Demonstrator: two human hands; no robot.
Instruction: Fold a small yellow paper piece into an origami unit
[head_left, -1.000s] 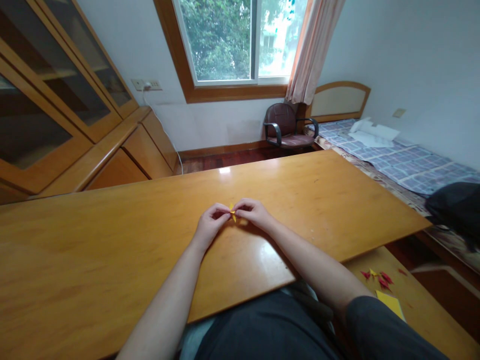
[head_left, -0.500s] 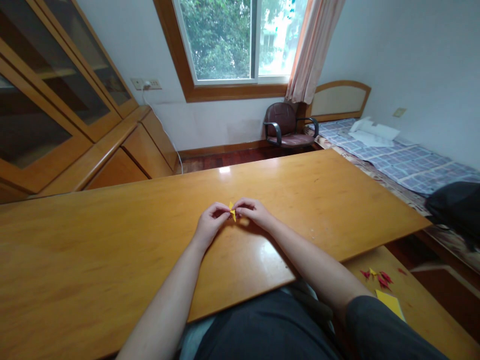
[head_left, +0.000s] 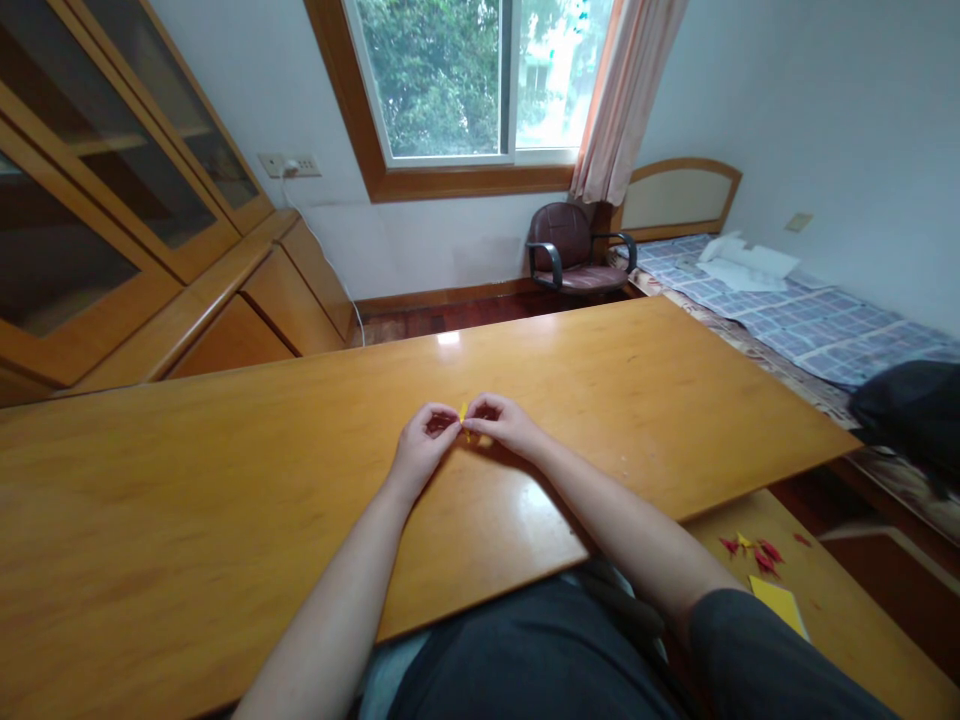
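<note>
Above the middle of the wooden table (head_left: 247, 470), a small folded yellow paper piece (head_left: 463, 411) is pinched between both hands. My left hand (head_left: 427, 440) is closed, its thumb and forefinger on the left side of the paper. From the other side my right hand (head_left: 502, 424) grips it, thumb and forefinger pressed together. Fingertips of the two hands nearly meet and hide most of the paper, so its exact shape cannot be made out.
A lower wooden surface (head_left: 862, 620) at right bears several small red folded papers (head_left: 765, 560), a yellow one (head_left: 743, 541) and a flat yellow sheet (head_left: 780, 606). Beyond the table are an armchair (head_left: 566, 250), a bed (head_left: 817, 325) and a cabinet (head_left: 217, 290).
My fingertips have drawn closer together over the yellow paper. Less of it shows now, and its pointed lower part is mostly covered by my right thumb.
</note>
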